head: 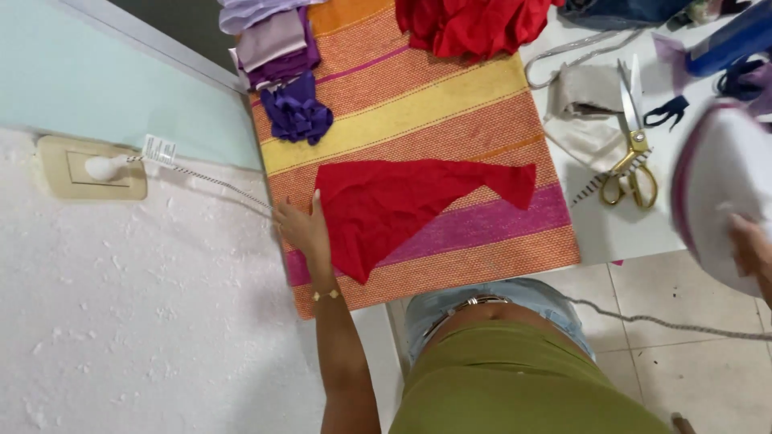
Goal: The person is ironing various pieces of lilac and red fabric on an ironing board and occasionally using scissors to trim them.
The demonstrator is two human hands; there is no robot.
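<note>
A red piece of fabric (394, 210) lies flat on a striped orange, yellow and pink cloth (450, 104) that covers the table. My left hand (304, 227) rests on the left edge of the red piece, fingers spread, pinning it down. My right hand (752, 245) is at the far right, gripping a white and pink iron (716, 193) that is blurred and held off the table's right side.
A purple fabric flower (297, 112) and folded lilac pieces (269, 40) lie at the back left. A red fabric heap (470, 24) sits at the back. Gold-handled scissors (631, 153) lie on the white table at the right. A cord runs to a wall socket (92, 169).
</note>
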